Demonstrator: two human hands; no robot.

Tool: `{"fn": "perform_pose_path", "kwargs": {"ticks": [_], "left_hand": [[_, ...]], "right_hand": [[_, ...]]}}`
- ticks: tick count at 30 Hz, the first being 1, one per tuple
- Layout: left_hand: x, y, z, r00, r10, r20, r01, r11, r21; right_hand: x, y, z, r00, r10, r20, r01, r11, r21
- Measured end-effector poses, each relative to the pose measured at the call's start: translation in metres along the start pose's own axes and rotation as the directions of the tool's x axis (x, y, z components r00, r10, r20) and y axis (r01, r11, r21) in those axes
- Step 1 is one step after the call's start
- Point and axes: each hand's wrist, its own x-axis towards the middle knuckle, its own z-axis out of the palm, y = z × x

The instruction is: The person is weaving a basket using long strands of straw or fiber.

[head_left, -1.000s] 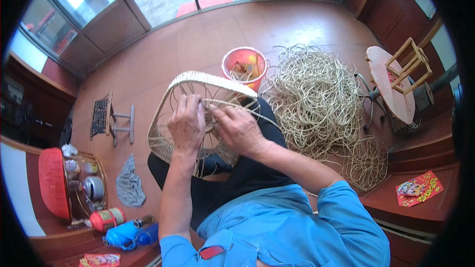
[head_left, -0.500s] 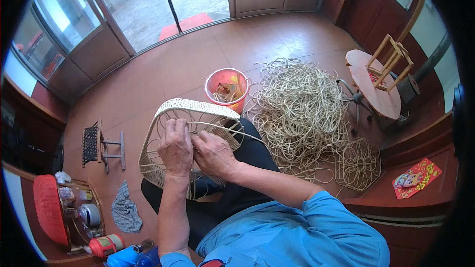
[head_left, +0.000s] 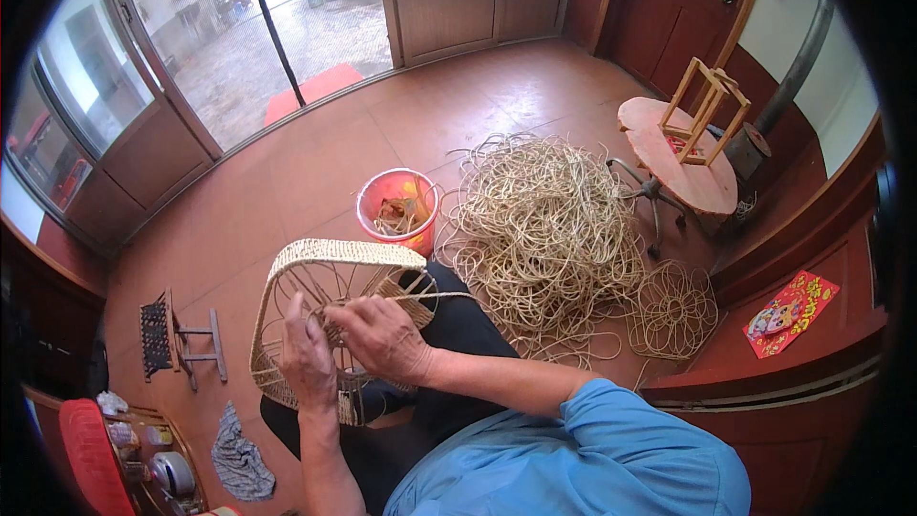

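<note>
A partly woven basket [head_left: 355,251] of straw-coloured cord over a thin wire frame rests on my lap, its thick plaited rim curving across the far side. Over its inside, my right hand [head_left: 384,336] pinches a cord [head_left: 457,296] with thumb and forefinger. That cord runs off to the right, over my knee, toward the pile. Close beside it my left hand [head_left: 308,358] is raised among the frame wires with its fingers bent together. What lies between the left fingers is hidden. Bare wire loops show around both hands.
A large tangled heap of cord [head_left: 544,239] lies on the floor, beside a red bucket [head_left: 425,239] holding scraps. Right of it are a flower-patterned wire frame [head_left: 673,311] and a round table [head_left: 659,119] bearing a small wooden frame. A low stool [head_left: 177,339] and a cloth [head_left: 241,459] lie left.
The view has shifted, so the room sits lower and further left. My left hand's fingers have loosened and lifted from their tight grip; the right hand has turned, still pinching the cord.
</note>
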Motion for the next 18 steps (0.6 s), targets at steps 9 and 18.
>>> {"fn": "perform_pose_path", "kwargs": {"ticks": [9, 18], "left_hand": [[-0.005, -0.023, -0.041, 0.987, -0.088, -0.136, 0.092, 0.996, 0.02], [0.055, -0.022, -0.058, 0.941, -0.332, -0.066, 0.306, 0.918, -0.253]], "right_hand": [[-0.003, -0.012, 0.018, 0.974, -0.2, 0.104, 0.218, 0.955, -0.202], [-0.004, -0.029, 0.026, 0.976, -0.08, 0.203, 0.128, 0.963, -0.238]]}}
